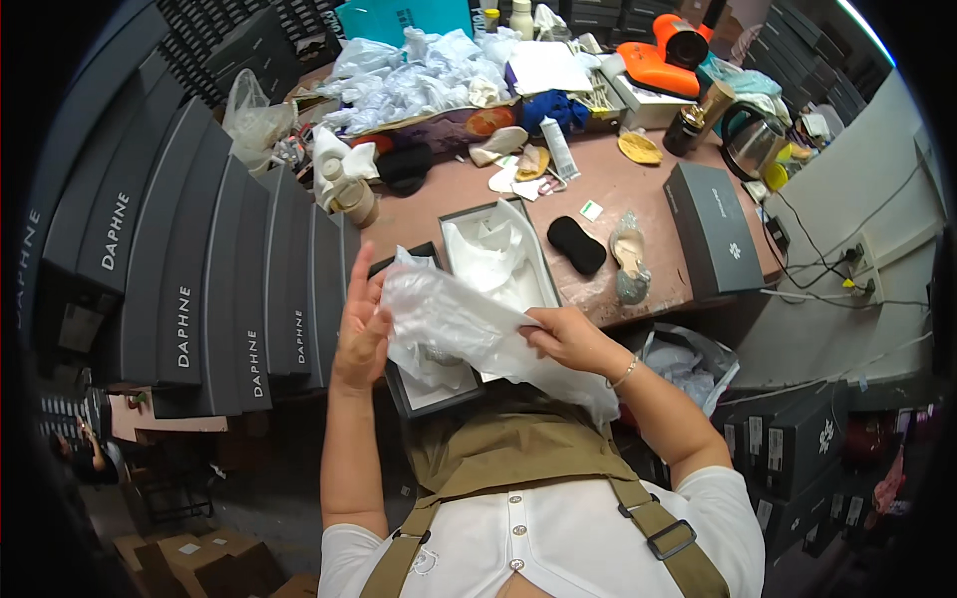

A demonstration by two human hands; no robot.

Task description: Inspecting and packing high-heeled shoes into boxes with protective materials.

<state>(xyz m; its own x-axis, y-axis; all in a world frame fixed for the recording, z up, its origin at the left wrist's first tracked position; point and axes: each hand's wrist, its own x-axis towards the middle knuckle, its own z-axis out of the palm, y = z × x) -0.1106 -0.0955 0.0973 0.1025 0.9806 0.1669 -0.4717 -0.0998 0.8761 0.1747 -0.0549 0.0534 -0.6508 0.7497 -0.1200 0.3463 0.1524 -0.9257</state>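
Note:
A translucent white wrapping sheet (459, 314) stretches between my hands, in front of my apron. My right hand (570, 342) is closed on its upper right edge, pinching it between thumb and fingers. My left hand (361, 324) is open beside the sheet's left end, fingers pointing up and thumb near the sheet. Beneath lies an open dark grey shoebox (543, 274) with white tissue paper (488, 254) inside. A second dark box part (439, 401) sits nearer me, partly hidden by the sheet. Right of them are a silver glittery shoe (630, 261) and a black oval pad (576, 246).
Dark shoeboxes (189, 259) stand stacked along the left. A closed shoebox (720, 229) stands right on the table (638, 199). At the back are a carton of crumpled wrapping (419, 75), an orange tool (658, 65) and a kettle (753, 140). A bag (688, 364) hangs below the edge.

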